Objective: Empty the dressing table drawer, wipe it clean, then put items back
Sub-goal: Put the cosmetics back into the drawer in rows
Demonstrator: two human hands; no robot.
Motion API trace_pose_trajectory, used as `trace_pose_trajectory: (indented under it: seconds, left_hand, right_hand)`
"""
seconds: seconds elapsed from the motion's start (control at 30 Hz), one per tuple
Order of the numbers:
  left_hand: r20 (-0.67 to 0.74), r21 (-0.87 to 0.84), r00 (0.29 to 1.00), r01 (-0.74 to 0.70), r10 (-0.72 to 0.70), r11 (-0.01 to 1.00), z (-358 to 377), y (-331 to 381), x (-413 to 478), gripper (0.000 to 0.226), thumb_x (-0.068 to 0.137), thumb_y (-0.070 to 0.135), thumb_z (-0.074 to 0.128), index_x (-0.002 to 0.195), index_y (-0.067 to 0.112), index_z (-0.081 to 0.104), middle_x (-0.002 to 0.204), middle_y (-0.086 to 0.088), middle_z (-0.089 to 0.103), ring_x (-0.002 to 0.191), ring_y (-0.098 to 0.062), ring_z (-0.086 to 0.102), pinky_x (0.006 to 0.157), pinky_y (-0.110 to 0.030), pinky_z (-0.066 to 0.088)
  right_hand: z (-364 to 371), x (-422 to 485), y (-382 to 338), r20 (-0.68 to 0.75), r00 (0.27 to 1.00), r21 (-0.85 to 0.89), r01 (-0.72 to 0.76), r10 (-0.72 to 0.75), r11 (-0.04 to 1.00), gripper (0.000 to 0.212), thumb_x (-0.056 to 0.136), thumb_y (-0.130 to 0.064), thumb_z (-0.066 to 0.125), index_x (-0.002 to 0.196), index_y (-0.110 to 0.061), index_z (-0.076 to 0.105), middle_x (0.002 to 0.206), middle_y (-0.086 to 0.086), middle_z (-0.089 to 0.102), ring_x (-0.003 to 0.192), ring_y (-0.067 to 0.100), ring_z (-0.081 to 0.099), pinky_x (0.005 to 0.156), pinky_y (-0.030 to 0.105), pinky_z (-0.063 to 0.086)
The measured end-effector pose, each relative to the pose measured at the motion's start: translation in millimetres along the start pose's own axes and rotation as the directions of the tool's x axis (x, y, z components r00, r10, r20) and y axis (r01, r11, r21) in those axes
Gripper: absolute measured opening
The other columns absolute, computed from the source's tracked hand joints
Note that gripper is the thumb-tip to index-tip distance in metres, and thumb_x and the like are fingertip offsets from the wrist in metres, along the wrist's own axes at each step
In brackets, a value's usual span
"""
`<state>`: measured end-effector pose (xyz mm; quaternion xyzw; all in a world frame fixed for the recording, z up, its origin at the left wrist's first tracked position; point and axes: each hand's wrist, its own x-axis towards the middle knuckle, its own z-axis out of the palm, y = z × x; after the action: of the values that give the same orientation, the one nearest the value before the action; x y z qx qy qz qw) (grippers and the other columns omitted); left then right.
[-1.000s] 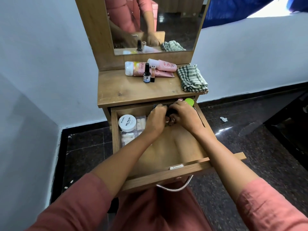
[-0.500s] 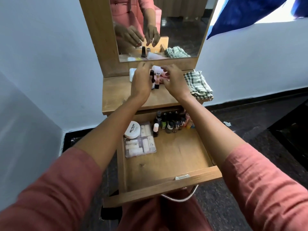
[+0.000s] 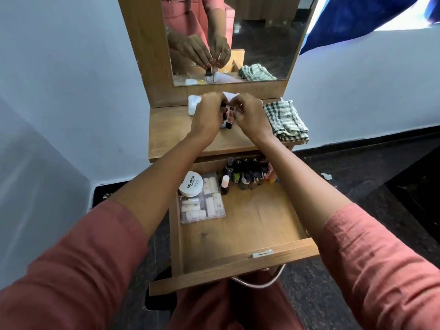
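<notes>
Wooden drawer (image 3: 250, 225), small bottles (image 3: 247, 178) rearmost

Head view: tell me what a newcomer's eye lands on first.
The left hand and right hand meet above the tabletop, pinching small nail polish bottles before the mirror. Below, the open drawer holds a row of polish bottles at its back and a white tub with a clear box at left.

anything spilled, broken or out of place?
Nothing spilled or broken. Oddities: a white scrap on the floor right of the table; a small dark mark in the drawer near the clear box. The left hand and right hand pinch nail polish bottles.
</notes>
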<state>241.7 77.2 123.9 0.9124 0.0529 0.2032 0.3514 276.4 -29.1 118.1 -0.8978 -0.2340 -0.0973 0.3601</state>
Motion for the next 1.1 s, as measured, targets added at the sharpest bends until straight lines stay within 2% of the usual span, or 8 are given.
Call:
trace_pose_trajectory:
  seconds: [0.13,0.27,0.4,0.53,0.63,0.7,0.87,1.1]
  left_hand:
    - [0.001,-0.045,0.999,-0.045,0.045,0.998,-3,7,-15,0.027,0.081,-0.01,0.046,0.094,-0.001,0.068,0.088,-0.016,0.068,0.067,-0.013,0.056,0.059,-0.018,0.043]
    - [0.025,-0.072,0.998,-0.062,0.064,0.995,-2,13,-31,0.024,0.083,-0.007,0.054,0.103,-0.001,0.067,0.099,-0.016,0.069,0.078,-0.014,0.061,0.066,-0.006,0.039]
    - [0.091,-0.04,0.994,-0.052,0.056,0.998,4,17,-47,0.024,0.084,0.001,0.059,0.107,0.004,0.066,0.105,-0.013,0.069,0.092,-0.021,0.064,0.074,-0.017,0.045]
    - [0.117,-0.057,0.991,-0.051,0.057,0.997,7,20,-64,0.019,0.083,0.003,0.061,0.1,0.005,0.068,0.1,-0.011,0.07,0.092,-0.021,0.064,0.078,-0.022,0.044]
    - [0.135,-0.051,0.989,-0.051,0.057,0.997,10,20,-76,0.018,0.082,0.003,0.062,0.098,0.005,0.069,0.099,-0.011,0.071,0.09,-0.021,0.065,0.077,-0.022,0.046]
    - [0.167,-0.044,0.985,-0.041,0.048,0.998,15,18,-82,0.018,0.081,0.002,0.063,0.097,0.005,0.07,0.098,-0.012,0.071,0.089,-0.022,0.066,0.079,-0.025,0.049]
    - [0.242,0.002,0.97,0.011,-0.011,1.0,30,5,-94,0.021,0.081,0.0,0.062,0.1,0.006,0.069,0.102,-0.013,0.07,0.091,-0.023,0.066,0.079,-0.022,0.048]
    - [0.295,0.14,0.95,0.066,-0.105,0.988,45,-13,-99,0.022,0.082,0.007,0.063,0.103,0.012,0.068,0.107,-0.009,0.068,0.098,-0.026,0.064,0.076,-0.026,0.045]
  right_hand:
    - [-10,-12,1,-0.015,1.0,0.031,0.01,-0.01,0.999,0.023,0.083,0.001,0.057,0.106,0.001,0.063,0.108,0.018,0.062,0.095,0.025,0.06,0.081,0.029,0.046]
    - [-20,-33,6,-0.026,0.999,0.03,0.024,-0.023,0.999,0.023,0.082,0.0,0.061,0.106,0.0,0.065,0.105,0.017,0.064,0.091,0.023,0.061,0.08,0.025,0.048]
    - [-29,-62,12,-0.032,0.999,0.053,0.029,-0.027,0.998,0.023,0.081,0.0,0.064,0.104,0.0,0.066,0.103,0.015,0.065,0.083,0.015,0.058,0.074,0.013,0.044]
    - [-31,-88,14,-0.006,1.0,0.05,0.019,-0.018,0.999,0.021,0.08,0.002,0.062,0.099,0.001,0.068,0.099,0.018,0.065,0.084,0.021,0.061,0.077,0.019,0.047]
    - [-29,-102,18,0.005,1.0,0.07,0.014,-0.014,0.997,0.021,0.078,0.005,0.062,0.097,0.002,0.069,0.097,0.019,0.065,0.08,0.015,0.057,0.068,0.001,0.042]
    - [-27,-109,21,0.028,1.0,0.068,0.01,-0.012,0.998,0.021,0.077,0.005,0.063,0.098,0.003,0.068,0.098,0.019,0.066,0.081,0.016,0.058,0.066,-0.005,0.038]
    - [-12,-121,32,0.095,0.995,0.012,-0.031,0.03,0.999,0.024,0.078,0.005,0.063,0.102,0.004,0.067,0.102,0.021,0.064,0.092,0.027,0.062,0.074,0.01,0.039]
    - [4,-131,43,0.209,0.976,-0.071,-0.05,0.063,0.996,0.028,0.082,0.003,0.057,0.109,0.002,0.065,0.11,0.018,0.062,0.101,0.028,0.059,0.086,0.024,0.042]
